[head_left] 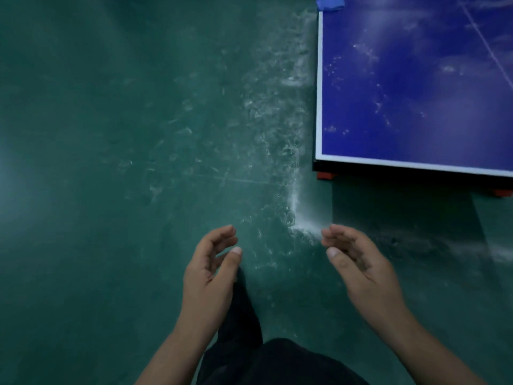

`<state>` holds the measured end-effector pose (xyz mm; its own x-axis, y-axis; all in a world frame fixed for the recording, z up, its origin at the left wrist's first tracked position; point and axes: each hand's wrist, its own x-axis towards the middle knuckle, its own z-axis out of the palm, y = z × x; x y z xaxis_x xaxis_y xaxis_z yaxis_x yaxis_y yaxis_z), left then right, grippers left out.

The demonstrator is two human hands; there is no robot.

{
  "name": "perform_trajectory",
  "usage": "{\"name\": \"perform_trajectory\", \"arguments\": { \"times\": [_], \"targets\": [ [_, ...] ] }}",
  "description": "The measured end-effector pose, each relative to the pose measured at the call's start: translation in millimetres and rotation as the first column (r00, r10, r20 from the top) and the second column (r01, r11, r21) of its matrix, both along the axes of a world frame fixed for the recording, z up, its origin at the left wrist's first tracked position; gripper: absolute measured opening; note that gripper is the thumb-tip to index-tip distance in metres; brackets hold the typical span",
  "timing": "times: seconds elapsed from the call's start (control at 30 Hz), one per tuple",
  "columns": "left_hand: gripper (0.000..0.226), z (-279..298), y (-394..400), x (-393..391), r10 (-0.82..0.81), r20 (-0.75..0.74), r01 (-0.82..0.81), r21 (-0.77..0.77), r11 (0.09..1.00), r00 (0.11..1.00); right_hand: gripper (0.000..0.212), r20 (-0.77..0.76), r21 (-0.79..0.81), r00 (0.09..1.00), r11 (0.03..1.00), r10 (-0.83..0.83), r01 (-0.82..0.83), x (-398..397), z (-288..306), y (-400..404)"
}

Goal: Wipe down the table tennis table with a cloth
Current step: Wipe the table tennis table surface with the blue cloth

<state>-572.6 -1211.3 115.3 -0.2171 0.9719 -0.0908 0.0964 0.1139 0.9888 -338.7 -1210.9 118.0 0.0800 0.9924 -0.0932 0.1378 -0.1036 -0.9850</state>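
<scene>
Both grips, left hand (211,269) and right hand (361,266), hang loose, holding nothing, above dusty floor (111,162) beside table (416,79).

Both hands hang over a green floor (111,134), left hand (211,269) and right hand (361,269) empty, fingers loosely curled, palms facing. A dusty blue table (416,79) corner sits upper right; white dust (301,215) streaks the floor beside it.

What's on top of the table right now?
White dusty smears and specks lie on the blue table; a blue object sits at its far corner. No cloth shows; most of the top is out of frame.
</scene>
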Motion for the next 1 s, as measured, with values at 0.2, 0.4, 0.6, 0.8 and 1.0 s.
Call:
{"name": "perform_trajectory", "arguments": {
  "times": [0.2, 0.4, 0.6, 0.8, 1.0],
  "targets": [
    [0.030, -4.4, 178.6, -64.2, -0.102, -0.013, 0.102, 0.002, 0.995, 0.995, 0.035, -0.021, -0.015, 0.992, 0.993, -0.122, 0.121, -64.7, -1.7, 152.3],
    [0.026, 10.2, 343.3, -80.4, -0.211, 0.001, 0.211, 0.008, 0.977, 0.978, 0.030, -0.015, -0.018, 0.980, 0.980, -0.200, 0.199, -88.0, 15.5, 283.5],
    [0.026, -4.9, 495.5, -60.2, -0.291, -0.028, 0.291, -0.007, 0.957, 0.956, 0.030, -0.026, -0.045, 0.961, 0.961, -0.275, 0.274, -79.0, -1.4, 417.8],
    [0.026, -10.2, 641.1, -22.5, -0.238, -0.033, 0.238, -0.012, 0.971, 0.971, 0.029, -0.045, -0.069, 0.973, 0.972, -0.227, 0.224, -43.7, -14.2, 573.3],
    [0.026, 0.2, 789.4, 16.7, -0.320, -0.062, 0.320, -0.002, 0.947, 0.945, 0.032, -0.032, -0.058, 0.970, 0.969, -0.242, 0.240, -4.9, -2.9, 719.1]
  ]
}}
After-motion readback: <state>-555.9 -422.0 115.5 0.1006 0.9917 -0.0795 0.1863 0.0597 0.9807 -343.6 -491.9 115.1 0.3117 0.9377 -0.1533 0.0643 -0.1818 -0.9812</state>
